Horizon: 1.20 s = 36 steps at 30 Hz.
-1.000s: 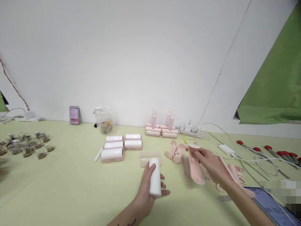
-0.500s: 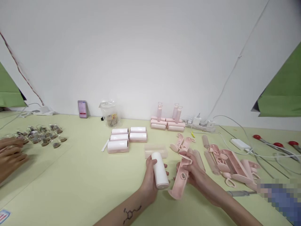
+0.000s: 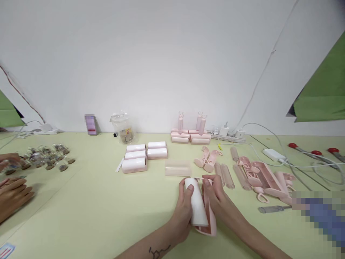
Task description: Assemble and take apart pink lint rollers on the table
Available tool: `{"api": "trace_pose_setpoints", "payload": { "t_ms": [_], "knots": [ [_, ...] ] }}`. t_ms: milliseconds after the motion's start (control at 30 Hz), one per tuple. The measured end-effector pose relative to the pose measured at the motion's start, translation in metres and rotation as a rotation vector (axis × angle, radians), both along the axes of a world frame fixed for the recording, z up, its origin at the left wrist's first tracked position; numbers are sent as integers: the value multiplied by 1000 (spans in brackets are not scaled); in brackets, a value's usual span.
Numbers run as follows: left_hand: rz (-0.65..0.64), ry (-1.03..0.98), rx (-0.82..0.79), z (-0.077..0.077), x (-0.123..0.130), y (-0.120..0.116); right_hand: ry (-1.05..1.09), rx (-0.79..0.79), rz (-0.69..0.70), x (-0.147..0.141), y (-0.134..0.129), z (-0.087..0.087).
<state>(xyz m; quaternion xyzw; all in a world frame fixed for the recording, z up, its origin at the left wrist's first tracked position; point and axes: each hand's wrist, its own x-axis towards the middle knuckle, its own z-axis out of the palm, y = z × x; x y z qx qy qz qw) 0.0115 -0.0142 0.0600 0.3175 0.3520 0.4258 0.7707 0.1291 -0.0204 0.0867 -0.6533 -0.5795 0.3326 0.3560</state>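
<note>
At the front of the table, my left hand (image 3: 185,205) is wrapped round a white lint roller refill (image 3: 198,205), thumb on its near side. My right hand (image 3: 217,196) grips the upper end of a pink plastic roller holder (image 3: 211,219). The refill lies tilted against the open side of the holder, partly inside it; how far in is hidden by my fingers. Just behind them rests a clear pinkish cover (image 3: 178,168). Pink holder parts (image 3: 208,160) and clear tubes (image 3: 228,176) lie beyond my right hand.
White rolls (image 3: 134,165) stand grouped left of centre. Pink rollers with upright handles (image 3: 199,138) sit by the wall. More pink parts (image 3: 269,180), a screwdriver (image 3: 272,209) and cables lie right. Another person's hands (image 3: 14,198) are at the left among small glass domes (image 3: 50,163).
Both hands have come together. The white refill has moved right to the pink holder, which has turned and now meets it. The view has shifted slightly.
</note>
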Motion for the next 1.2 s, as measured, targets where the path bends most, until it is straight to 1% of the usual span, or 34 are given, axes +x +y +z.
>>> {"api": "trace_pose_setpoints", "payload": {
  "t_ms": [133, 267, 367, 400, 433, 500, 600, 667, 733, 800, 833, 900, 967, 1067, 1200],
  "knots": [
    [-29, -31, 117, -2, 0, -5, -4, 49, 0, -1, -2, 3],
    [-45, 23, 285, -4, 1, -10, -49, 114, 7, -3, -3, -1],
    [-122, 41, 353, -1, -2, -6, -106, 153, 23, -1, -1, -2],
    [-157, 72, 364, 2, -5, -2, -129, 167, 47, 2, 0, -1],
    [-188, 129, 377, 5, -9, 2, -160, 178, 87, 5, 2, 1],
    [-246, 306, 418, 13, -19, 11, -223, 184, 199, 14, 7, 8],
    [-327, 617, 554, 26, -36, 19, -272, 143, 403, 27, 13, 22],
    [-387, 777, 657, 34, -45, 20, -310, 138, 520, 31, 16, 30],
    [-461, 878, 713, 41, -52, 18, -441, 195, 596, 30, 16, 36],
    [-543, 967, 738, 46, -56, 17, -613, 276, 641, 25, 14, 38],
    [-572, 1015, 760, 48, -58, 17, -682, 307, 664, 22, 13, 38],
    [-595, 1110, 847, 51, -59, 17, -749, 338, 721, 17, 10, 36],
    [-593, 1192, 944, 52, -59, 16, -737, 332, 767, 15, 8, 33],
    [-636, 1272, 1014, 47, -56, 10, -632, 242, 832, 19, 3, 28],
    [-675, 1260, 1050, 38, -52, -5, -486, 113, 916, 30, -6, 25]
  ]
}}
